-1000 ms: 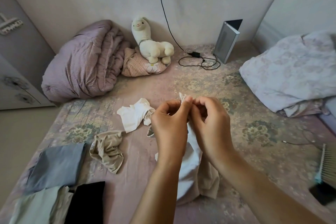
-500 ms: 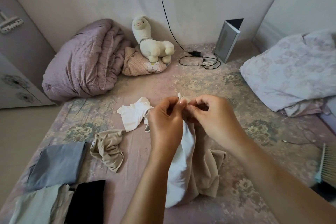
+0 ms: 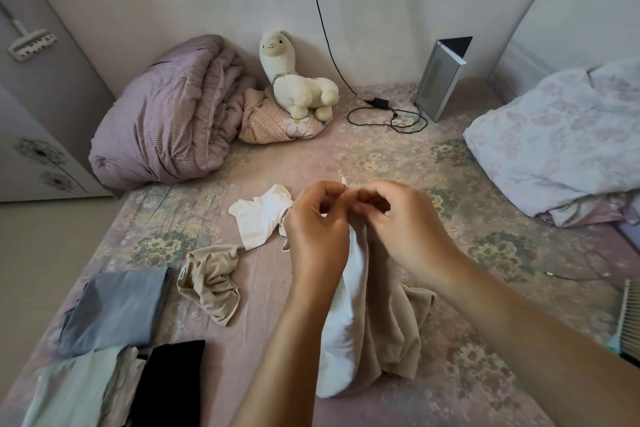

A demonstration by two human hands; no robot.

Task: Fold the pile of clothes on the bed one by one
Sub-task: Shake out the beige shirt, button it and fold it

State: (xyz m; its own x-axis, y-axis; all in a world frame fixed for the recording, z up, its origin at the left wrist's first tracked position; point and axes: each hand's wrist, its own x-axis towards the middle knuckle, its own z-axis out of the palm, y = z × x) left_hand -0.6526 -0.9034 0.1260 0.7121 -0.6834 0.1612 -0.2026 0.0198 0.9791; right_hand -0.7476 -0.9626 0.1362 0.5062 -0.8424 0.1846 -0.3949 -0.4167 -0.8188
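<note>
Holding: left hand [image 3: 317, 229] and right hand [image 3: 401, 229] both pinch the top edge of the garment [image 3: 367, 329]
Garment: white and beige, hanging onto the bed [image 3: 398, 163]
Stack [image 3: 114, 308]: folded, left

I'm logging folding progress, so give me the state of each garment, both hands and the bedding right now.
left hand: pinches the held garment's top edge
right hand: pinches the same edge
white-and-beige garment: lifted, hanging, unfolded
white garment: crumpled on the bed
beige garment: crumpled
grey garment: folded flat
black garment: folded
purple duvet: rolled up
</note>
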